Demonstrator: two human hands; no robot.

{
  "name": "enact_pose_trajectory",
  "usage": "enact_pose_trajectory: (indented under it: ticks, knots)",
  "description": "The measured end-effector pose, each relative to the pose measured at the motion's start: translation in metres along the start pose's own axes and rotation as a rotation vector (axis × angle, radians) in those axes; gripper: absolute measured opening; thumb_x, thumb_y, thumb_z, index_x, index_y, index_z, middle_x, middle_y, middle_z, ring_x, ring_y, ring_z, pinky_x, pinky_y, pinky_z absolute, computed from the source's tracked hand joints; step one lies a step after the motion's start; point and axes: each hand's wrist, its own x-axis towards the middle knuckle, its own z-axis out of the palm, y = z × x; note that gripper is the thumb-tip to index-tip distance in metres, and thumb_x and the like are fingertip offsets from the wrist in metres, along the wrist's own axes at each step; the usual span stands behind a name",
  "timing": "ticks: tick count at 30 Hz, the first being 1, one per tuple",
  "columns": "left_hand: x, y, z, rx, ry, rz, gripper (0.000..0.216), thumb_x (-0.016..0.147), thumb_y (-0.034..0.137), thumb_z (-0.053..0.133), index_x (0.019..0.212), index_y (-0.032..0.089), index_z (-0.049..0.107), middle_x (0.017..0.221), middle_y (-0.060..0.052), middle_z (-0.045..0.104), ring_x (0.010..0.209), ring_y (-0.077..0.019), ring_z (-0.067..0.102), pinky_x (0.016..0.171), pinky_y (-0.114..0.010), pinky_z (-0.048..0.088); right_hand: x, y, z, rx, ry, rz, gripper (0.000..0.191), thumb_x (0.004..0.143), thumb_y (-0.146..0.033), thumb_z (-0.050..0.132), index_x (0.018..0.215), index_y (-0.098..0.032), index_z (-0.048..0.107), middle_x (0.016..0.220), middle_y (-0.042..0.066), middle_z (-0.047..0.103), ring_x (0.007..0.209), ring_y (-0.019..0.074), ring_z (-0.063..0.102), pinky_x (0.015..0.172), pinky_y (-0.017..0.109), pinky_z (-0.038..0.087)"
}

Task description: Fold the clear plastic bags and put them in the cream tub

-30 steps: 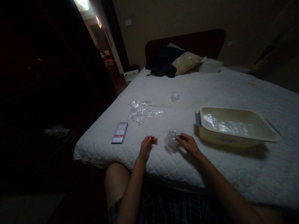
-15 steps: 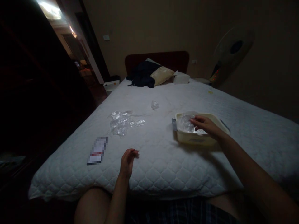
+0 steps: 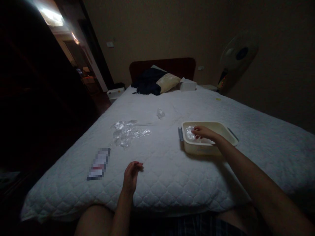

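My right hand [image 3: 202, 132] reaches over the near part of a cream plastic storage box [image 3: 209, 149] with grey side clips. Its fingertips are closed on a crumpled transparent plastic bag [image 3: 190, 132] lying in the left end of the box. My left hand [image 3: 131, 173] hovers near the front of the bed, palm turned inward and fingers loosely bent, with nothing in it. Beyond it, more crumpled transparent plastic bags [image 3: 128, 132] lie spread on the white quilted bedcover [image 3: 162, 173]. A smaller transparent bag [image 3: 160, 113] sits farther back on its own.
A phone with a blurred screen [image 3: 99, 164] lies at front left. Toward the headboard [image 3: 182, 65] are dark clothing [image 3: 150, 82], a beige pillow [image 3: 168, 82] and a white box [image 3: 188, 86]. A standing fan [image 3: 240, 54] is at back right.
My right hand has moved the plastic bag lower into the box, toward its left end. My left hand keeps much the same pose. The whole view has shifted slightly.
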Motion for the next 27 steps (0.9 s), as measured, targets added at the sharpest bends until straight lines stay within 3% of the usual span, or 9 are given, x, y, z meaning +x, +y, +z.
enact_pose_trajectory:
  ticks: [4,8,13,18,20,24,27]
  knots:
    - [0.000,0.001,0.001,0.002,0.010,0.001,0.021,0.065,0.034,0.061,0.075,0.016,0.060,0.065,-0.003,0.065,0.074,-0.0167,0.061,0.071,-0.030,0.045,0.014,0.004,0.012,-0.074,0.063,0.053,0.017,0.073,-0.028,0.059,0.067,-0.014,0.053,0.050,0.001,0.055,0.045,0.0113,0.054,0.044,0.021,0.043]
    - [0.000,0.001,0.002,0.003,0.016,-0.006,0.022,0.063,0.034,0.062,0.073,0.015,0.059,0.063,-0.003,0.064,0.072,-0.0174,0.061,0.068,-0.030,0.046,0.015,0.004,0.015,-0.172,0.178,0.074,0.017,0.071,-0.025,0.061,0.079,-0.013,0.052,0.055,0.000,0.056,0.042,0.0105,0.053,0.042,0.020,0.039]
    - [-0.001,0.001,0.002,0.004,0.023,-0.009,0.022,0.064,0.035,0.061,0.074,0.015,0.060,0.065,-0.003,0.065,0.071,-0.0173,0.061,0.067,-0.030,0.045,0.009,0.000,0.012,-0.317,0.398,-0.041,0.026,0.060,-0.022,0.069,0.075,-0.016,0.048,0.065,0.000,0.057,0.051,0.0102,0.053,0.044,0.018,0.038]
    - [-0.002,0.002,0.003,0.036,0.043,0.024,0.022,0.063,0.035,0.061,0.073,0.015,0.060,0.064,-0.003,0.064,0.071,-0.0188,0.061,0.068,-0.033,0.046,0.005,-0.005,0.011,0.037,0.165,0.071,0.018,0.070,-0.022,0.062,0.069,-0.017,0.044,0.055,-0.002,0.052,0.046,0.0102,0.053,0.044,0.021,0.043]
    - [-0.002,0.002,0.004,0.044,0.049,0.025,0.022,0.063,0.035,0.061,0.073,0.015,0.061,0.064,-0.004,0.064,0.071,-0.0192,0.061,0.068,-0.033,0.046,0.002,-0.011,0.010,0.125,0.137,0.091,0.016,0.074,-0.024,0.058,0.070,-0.017,0.044,0.053,-0.002,0.052,0.046,0.0103,0.054,0.045,0.021,0.045]
    - [-0.001,0.002,0.002,0.032,0.042,0.019,0.021,0.064,0.034,0.061,0.073,0.015,0.060,0.063,-0.003,0.064,0.072,-0.0187,0.061,0.070,-0.032,0.046,-0.005,-0.026,0.004,0.112,0.215,0.031,0.012,0.076,-0.024,0.056,0.075,-0.017,0.047,0.057,-0.001,0.053,0.047,0.0095,0.053,0.041,0.018,0.042]
    - [0.000,0.001,0.001,0.010,0.023,0.016,0.021,0.065,0.034,0.061,0.074,0.015,0.060,0.063,-0.003,0.064,0.072,-0.0177,0.061,0.069,-0.031,0.046,-0.008,-0.031,0.002,0.085,0.112,-0.024,0.017,0.074,-0.026,0.059,0.083,-0.017,0.048,0.061,-0.001,0.054,0.049,0.0100,0.055,0.040,0.017,0.041]
